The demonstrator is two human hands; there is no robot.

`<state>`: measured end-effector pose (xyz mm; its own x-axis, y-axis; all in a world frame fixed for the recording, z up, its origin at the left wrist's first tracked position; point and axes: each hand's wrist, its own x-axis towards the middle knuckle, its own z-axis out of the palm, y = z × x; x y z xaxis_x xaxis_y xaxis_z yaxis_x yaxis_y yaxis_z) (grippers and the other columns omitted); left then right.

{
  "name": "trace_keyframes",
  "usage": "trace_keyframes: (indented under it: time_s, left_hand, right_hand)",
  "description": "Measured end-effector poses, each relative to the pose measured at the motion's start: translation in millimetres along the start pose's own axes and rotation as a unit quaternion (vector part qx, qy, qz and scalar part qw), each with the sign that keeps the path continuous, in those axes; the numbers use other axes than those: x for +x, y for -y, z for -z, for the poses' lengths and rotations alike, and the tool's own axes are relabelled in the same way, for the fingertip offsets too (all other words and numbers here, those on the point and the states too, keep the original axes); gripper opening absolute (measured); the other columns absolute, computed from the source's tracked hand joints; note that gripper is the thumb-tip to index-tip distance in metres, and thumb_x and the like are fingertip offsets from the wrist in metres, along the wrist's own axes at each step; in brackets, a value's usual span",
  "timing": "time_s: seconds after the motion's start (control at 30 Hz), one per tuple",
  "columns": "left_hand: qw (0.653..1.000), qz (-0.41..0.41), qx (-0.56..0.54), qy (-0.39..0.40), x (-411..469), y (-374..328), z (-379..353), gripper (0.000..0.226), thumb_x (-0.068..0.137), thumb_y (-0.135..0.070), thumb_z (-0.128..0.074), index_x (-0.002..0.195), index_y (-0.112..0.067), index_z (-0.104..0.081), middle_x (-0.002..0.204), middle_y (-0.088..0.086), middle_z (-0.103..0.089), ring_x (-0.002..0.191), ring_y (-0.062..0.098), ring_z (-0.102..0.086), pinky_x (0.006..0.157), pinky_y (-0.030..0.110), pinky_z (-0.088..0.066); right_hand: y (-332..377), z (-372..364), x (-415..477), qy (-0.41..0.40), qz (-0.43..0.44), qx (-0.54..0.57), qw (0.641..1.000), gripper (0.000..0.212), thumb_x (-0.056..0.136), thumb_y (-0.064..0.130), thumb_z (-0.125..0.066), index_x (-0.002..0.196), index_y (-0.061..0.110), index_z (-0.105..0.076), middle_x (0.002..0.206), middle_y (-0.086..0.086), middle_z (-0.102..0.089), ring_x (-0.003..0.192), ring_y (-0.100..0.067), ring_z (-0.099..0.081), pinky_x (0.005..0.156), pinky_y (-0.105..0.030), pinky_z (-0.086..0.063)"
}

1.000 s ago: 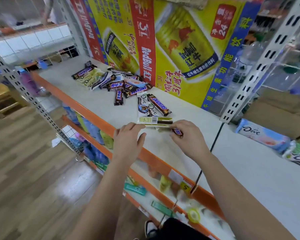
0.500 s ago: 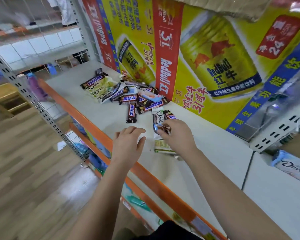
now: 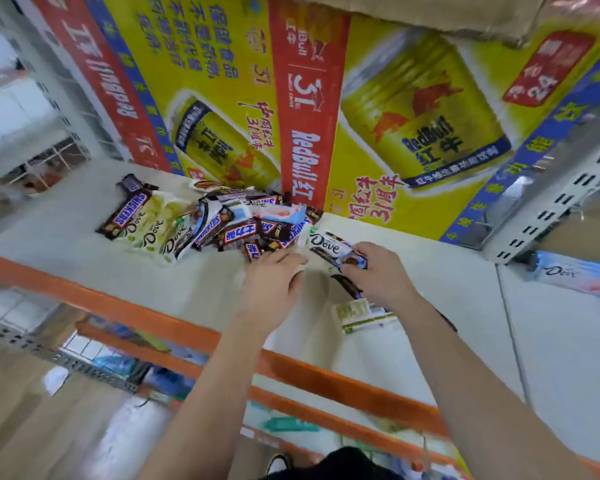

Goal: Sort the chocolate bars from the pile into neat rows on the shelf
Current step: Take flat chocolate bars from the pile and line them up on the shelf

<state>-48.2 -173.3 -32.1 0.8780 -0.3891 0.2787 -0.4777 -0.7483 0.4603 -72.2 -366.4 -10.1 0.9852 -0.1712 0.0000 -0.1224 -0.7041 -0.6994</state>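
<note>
A pile of chocolate bars (image 3: 201,220), Snickers and Dove wrappers, lies at the back left of the pale shelf (image 3: 84,258). My right hand (image 3: 378,271) pinches a white Dove bar (image 3: 329,249) at the pile's right edge. My left hand (image 3: 274,275) reaches to the same bar's near edge, fingers curled, touching it. A dark bar (image 3: 349,289) lies partly under my right hand. A green and white bar (image 3: 361,315) lies flat just in front of my right wrist.
An orange rail (image 3: 118,306) edges the shelf front. A yellow and red Red Bull poster (image 3: 309,116) forms the back wall. A perforated upright (image 3: 551,209) divides the shelf; beyond it lies a pink and blue Dove bar (image 3: 575,275). Lower shelves show below.
Both hands moved forward from the green and white bar toward the pile. My right hand took hold of the white Dove bar and my left hand came up beside it.
</note>
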Motion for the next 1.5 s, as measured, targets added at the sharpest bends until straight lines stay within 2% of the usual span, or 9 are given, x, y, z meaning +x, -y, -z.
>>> trace_keyframes:
  time_s: [0.1, 0.3, 0.57, 0.77, 0.9, 1.07, 1.23, 1.37, 1.5]
  left_hand:
    - [0.992, -0.096, 0.002, 0.08, 15.9, -13.8, -9.7, 0.032, 0.082, -0.011, -0.052, 0.11, -0.015, -0.066, 0.111, 0.005, -0.067, 0.101, 0.032, -0.06, 0.09, 0.04, -0.047]
    - [0.965, -0.173, 0.064, 0.186, 33.8, -34.9, -35.7, 0.05, 0.091, -0.01, -0.046, 0.137, -0.028, -0.043, 0.148, -0.01, -0.037, 0.138, 0.018, -0.023, 0.112, 0.036, -0.022]
    - [0.962, -0.128, 0.066, 0.231, 48.0, -39.4, -40.7, 0.049, 0.078, -0.047, -0.067, 0.12, -0.027, -0.053, 0.122, 0.0, -0.05, 0.12, 0.026, -0.037, 0.1, 0.042, -0.035]
    - [0.991, -0.08, 0.005, 0.11, 45.8, -63.9, -32.3, 0.024, 0.086, -0.02, -0.064, 0.103, -0.013, -0.049, 0.103, 0.011, -0.059, 0.092, 0.035, -0.058, 0.069, 0.04, -0.041]
    - [0.995, -0.072, -0.065, 0.025, 43.9, -99.2, -30.9, 0.022, 0.086, -0.018, -0.065, 0.102, -0.012, -0.052, 0.097, 0.01, -0.064, 0.088, 0.032, -0.058, 0.07, 0.039, -0.043]
    - [0.975, -0.062, -0.209, 0.053, 24.8, -177.3, -54.7, 0.018, 0.079, -0.016, -0.072, 0.093, -0.014, -0.059, 0.084, -0.004, -0.059, 0.082, 0.017, -0.052, 0.066, 0.021, -0.029]
    - [0.966, -0.047, -0.241, 0.077, -4.8, -262.7, -92.6, 0.018, 0.077, -0.018, -0.074, 0.091, -0.018, -0.062, 0.083, -0.005, -0.063, 0.079, 0.014, -0.056, 0.062, 0.016, -0.03]
    - [0.959, -0.048, -0.258, 0.103, -28.6, -317.4, -125.9, 0.02, 0.076, -0.019, -0.076, 0.089, -0.021, -0.061, 0.085, -0.002, -0.067, 0.081, 0.016, -0.061, 0.069, 0.024, -0.041]
    - [0.957, -0.053, -0.254, 0.129, -43.8, -362.9, -153.6, 0.02, 0.075, -0.018, -0.076, 0.089, -0.021, -0.061, 0.085, -0.001, -0.068, 0.082, 0.019, -0.063, 0.074, 0.032, -0.047]
  right_hand:
    - [-9.4, 14.8, -19.5, -0.066, -0.048, 0.089, 0.993, 0.008, 0.084, 0.009, -0.063, 0.089, 0.014, -0.06, 0.073, 0.0, -0.061, 0.066, -0.014, -0.063, 0.063, -0.031, -0.055]
    - [-34.5, 34.0, -55.6, -0.169, -0.125, 0.138, 0.968, 0.012, 0.083, 0.007, -0.064, 0.094, 0.012, -0.064, 0.079, 0.0, -0.065, 0.065, -0.02, -0.068, 0.07, -0.034, -0.055]
    - [-64.8, 52.4, -94.0, -0.25, -0.167, 0.226, 0.926, 0.007, 0.082, 0.007, -0.066, 0.087, 0.011, -0.065, 0.069, -0.001, -0.064, 0.06, -0.024, -0.067, 0.06, -0.035, -0.05]
    - [-77.2, 72.3, -119.2, -0.304, -0.17, 0.293, 0.89, 0.009, 0.081, 0.001, -0.067, 0.088, 0.004, -0.062, 0.076, -0.007, -0.067, 0.063, -0.025, -0.07, 0.061, -0.029, -0.057]
    - [-92.2, 95.6, -143.9, -0.343, -0.162, 0.339, 0.861, 0.008, 0.079, 0.005, -0.072, 0.084, 0.008, -0.066, 0.072, -0.01, -0.067, 0.057, -0.022, -0.068, 0.055, -0.026, -0.055]
    - [-126.3, 141.8, -190.6, -0.374, -0.157, 0.352, 0.844, 0.006, 0.078, 0.007, -0.073, 0.077, 0.008, -0.067, 0.063, -0.005, -0.062, 0.053, -0.016, -0.055, 0.054, -0.029, -0.048]
    - [-175.9, 200.3, -244.5, -0.377, -0.146, 0.354, 0.843, 0.03, 0.083, 0.013, -0.069, 0.056, 0.018, -0.056, 0.058, -0.001, -0.043, 0.067, -0.018, -0.045, 0.065, -0.035, -0.043]
    - [-214.2, 237.7, -283.0, -0.343, -0.123, 0.364, 0.857, 0.004, 0.093, 0.022, -0.057, 0.091, 0.02, -0.059, 0.088, -0.004, -0.064, 0.083, -0.018, -0.064, 0.071, -0.032, -0.052]
    - [-258.7, 265.3, -306.8, -0.315, -0.159, 0.356, 0.865, 0.027, 0.092, 0.037, -0.053, 0.111, 0.019, -0.047, 0.113, -0.015, -0.06, 0.1, -0.027, -0.062, 0.084, -0.042, -0.052]
